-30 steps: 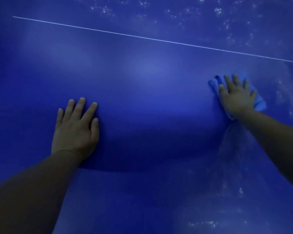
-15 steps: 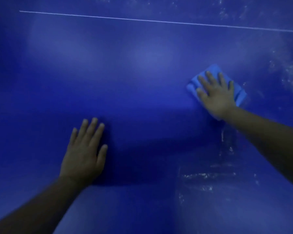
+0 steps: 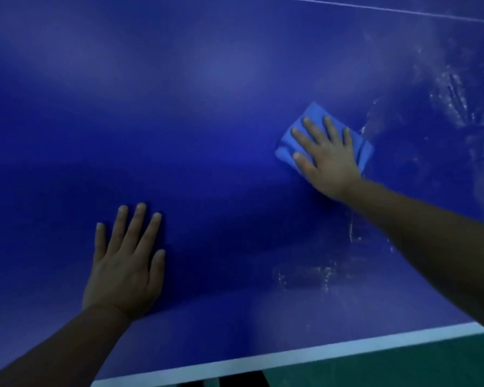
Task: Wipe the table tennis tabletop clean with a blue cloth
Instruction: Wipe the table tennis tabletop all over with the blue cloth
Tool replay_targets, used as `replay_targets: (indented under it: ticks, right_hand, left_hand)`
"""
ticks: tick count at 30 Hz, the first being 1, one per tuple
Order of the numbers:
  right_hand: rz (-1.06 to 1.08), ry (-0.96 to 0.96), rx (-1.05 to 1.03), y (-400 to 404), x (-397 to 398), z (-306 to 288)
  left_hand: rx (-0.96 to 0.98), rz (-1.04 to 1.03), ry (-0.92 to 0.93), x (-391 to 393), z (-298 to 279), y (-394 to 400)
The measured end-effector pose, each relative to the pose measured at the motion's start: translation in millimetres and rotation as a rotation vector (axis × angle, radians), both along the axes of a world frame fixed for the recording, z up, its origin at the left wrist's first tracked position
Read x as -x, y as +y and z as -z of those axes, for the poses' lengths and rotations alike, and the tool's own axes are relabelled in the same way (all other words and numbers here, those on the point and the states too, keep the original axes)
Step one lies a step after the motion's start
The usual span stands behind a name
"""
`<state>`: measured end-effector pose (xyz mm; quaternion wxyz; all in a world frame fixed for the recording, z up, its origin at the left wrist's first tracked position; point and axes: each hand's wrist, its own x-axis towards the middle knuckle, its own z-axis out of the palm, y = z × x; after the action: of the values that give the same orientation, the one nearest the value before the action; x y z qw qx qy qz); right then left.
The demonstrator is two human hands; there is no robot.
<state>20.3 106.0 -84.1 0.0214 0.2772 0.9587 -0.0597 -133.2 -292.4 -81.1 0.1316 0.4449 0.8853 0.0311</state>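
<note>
- Blue cloth [image 3: 313, 115]: folded into a small pad, lying flat on the tabletop [image 3: 207, 107] right of centre, mostly covered by the right hand; its far corner and right edge stick out past the fingers.
- Right hand [image 3: 326, 157]: palm down on the cloth, fingers straight and fanned apart, pressing it to the surface. Nothing curled or pinched. Forearm runs in from the lower right.
- Left hand [image 3: 125, 263]: flat on the bare tabletop, lower left, well apart from the cloth. Fingers straight and close together, thumb alongside. Holds nothing.
- Tabletop: deep blue, with soft light glare across the far half. Area left of the cloth looks even in colour.
- White smears [image 3: 453, 99]: pale streaks and specks to the right of the cloth, heaviest toward the right edge.
- More specks [image 3: 319, 275]: a fainter patch nearer the person, below the right forearm.
- White edge band [image 3: 291, 356]: runs along the near edge of the table, tilted in view.
- Thin white line [image 3: 375, 7]: crosses the far top right corner.
- Green floor [image 3: 403, 367]: visible past the near edge, lower right.
</note>
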Motion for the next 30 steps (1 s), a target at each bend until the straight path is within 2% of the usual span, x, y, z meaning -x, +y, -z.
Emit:
replay_targets:
  ticks: [2, 4, 6, 9, 11, 12, 13, 16, 18, 19, 22, 25, 28, 30]
  right_hand:
    - [0.076, 0.027, 0.006, 1, 14, -1]
    - [0.01, 0.007, -0.016, -24, 8, 0]
    - [-0.179, 0.001, -0.061, -70, -25, 5]
    - [-0.659, -0.025, -0.057, -146, -104, 12]
    - [-0.847, -0.103, -0.031, -138, -121, 4]
    - [-0.824, -0.122, -0.048, -124, -113, 1]
    - [-0.715, -0.121, -0.061, -109, -99, -2]
    - [-0.241, -0.062, -0.039, -79, -43, -10]
    - [-0.15, -0.044, -0.025, -90, -34, -8]
    - [-0.216, -0.049, -0.057, -102, -48, -4]
    - [-0.686, -0.14, -0.099, -157, -141, 4]
    - [-0.939, -0.222, -0.036, -160, -210, -10]
    - [-0.964, -0.306, -0.054, -119, -183, -21]
    - [-0.745, -0.237, -0.038, -102, -141, -20]
  left_hand:
    - [-0.002, -0.001, -0.003, 0, 1, 0]
    - [-0.012, -0.009, -0.012, 0, 1, 1]
    - [-0.034, -0.013, -0.014, 0, 2, 0]
    - [-0.053, -0.009, -0.008, -1, 4, -2]
    - [-0.056, -0.005, -0.004, -1, 4, -3]
    - [-0.057, -0.004, -0.002, -1, 3, -3]
    - [-0.061, -0.007, -0.003, -1, 4, -2]
    - [-0.061, -0.016, -0.006, -1, 4, -3]
    - [-0.057, -0.021, -0.003, -1, 6, -3]
    - [-0.058, -0.018, -0.01, -1, 6, -3]
    - [-0.061, -0.021, -0.021, -1, 5, -1]
    - [-0.059, -0.028, -0.02, -2, 4, -2]
    - [-0.062, -0.015, -0.012, -2, 3, -2]
    - [-0.073, -0.019, -0.015, -2, 3, -2]
